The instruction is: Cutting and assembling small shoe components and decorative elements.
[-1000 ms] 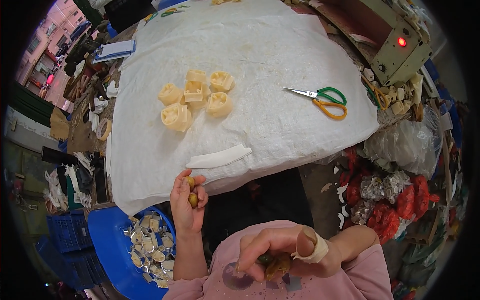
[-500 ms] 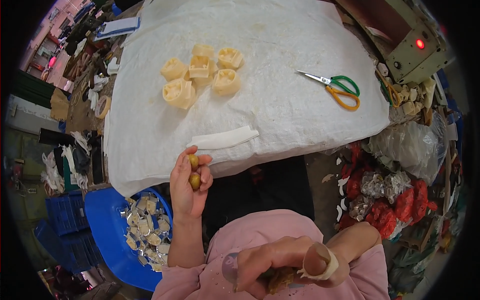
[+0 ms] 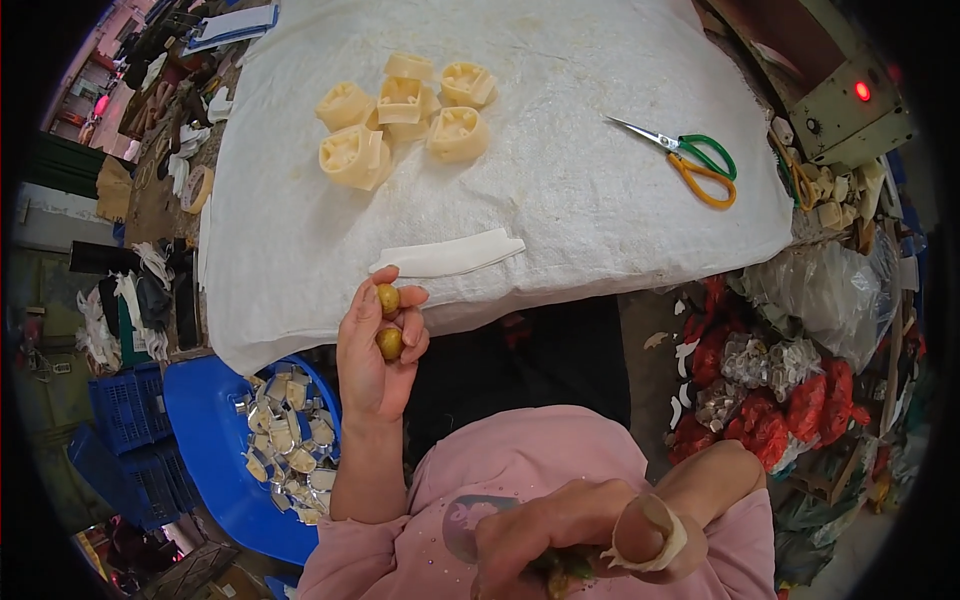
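Observation:
My left hand (image 3: 375, 350) is raised in front of the table's near edge. Its curled fingers hold two small yellow-green fruits, the upper fruit (image 3: 388, 299) by the fingertips and the lower fruit (image 3: 390, 344) against the palm side. Close to the camera, in front of my pink shirt, is my right hand (image 3: 580, 525), with a pale wrap (image 3: 672, 545) around its thumb. Its bent fingers close around something greenish-brown (image 3: 560, 572), mostly hidden and blurred. Just beyond my left hand lies a white strip (image 3: 450, 254) on the table.
On the white-covered table (image 3: 560, 170) stand several cream moulded pieces (image 3: 355, 157) and green-and-orange scissors (image 3: 700, 170). A blue tub (image 3: 200, 450) of metal-edged parts sits at left. Red bags (image 3: 765, 425) lie at lower right, below a machine box (image 3: 855, 120) with a red light.
The view has shifted slightly. My left hand still holds both fruits, a little higher in the picture. My right hand stays near the camera, and a greener bit now shows between its fingers.

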Available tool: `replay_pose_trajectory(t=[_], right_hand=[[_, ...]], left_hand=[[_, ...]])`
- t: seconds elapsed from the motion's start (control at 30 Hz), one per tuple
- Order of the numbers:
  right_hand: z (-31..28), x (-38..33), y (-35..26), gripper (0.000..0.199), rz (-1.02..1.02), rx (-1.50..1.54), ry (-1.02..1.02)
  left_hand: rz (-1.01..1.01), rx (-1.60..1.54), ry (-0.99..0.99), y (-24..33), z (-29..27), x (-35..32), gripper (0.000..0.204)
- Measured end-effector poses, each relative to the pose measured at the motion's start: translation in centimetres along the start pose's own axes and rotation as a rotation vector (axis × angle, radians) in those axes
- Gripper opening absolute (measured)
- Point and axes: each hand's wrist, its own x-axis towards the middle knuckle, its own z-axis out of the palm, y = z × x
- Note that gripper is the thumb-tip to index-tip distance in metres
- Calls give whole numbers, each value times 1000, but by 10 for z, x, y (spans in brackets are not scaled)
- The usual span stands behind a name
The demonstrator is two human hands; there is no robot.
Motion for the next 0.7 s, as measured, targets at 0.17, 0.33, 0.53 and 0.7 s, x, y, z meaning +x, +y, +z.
replay_pose_trajectory(t=[0.17, 0.33, 0.53, 0.7], right_hand=[[-2, 1, 4, 76, 12, 42, 12], [-4, 2, 7, 75, -12, 115, 10], [0, 2, 8, 75, -98, 149, 108], [-5, 0, -16, 81, 65, -86, 74]], left_hand=[[-14, -11, 18, 0, 0, 2, 29], [1, 12, 42, 0, -1, 3, 29], [-2, -8, 48, -1, 2, 3, 24], [-7, 20, 45, -3, 3, 4, 26]])
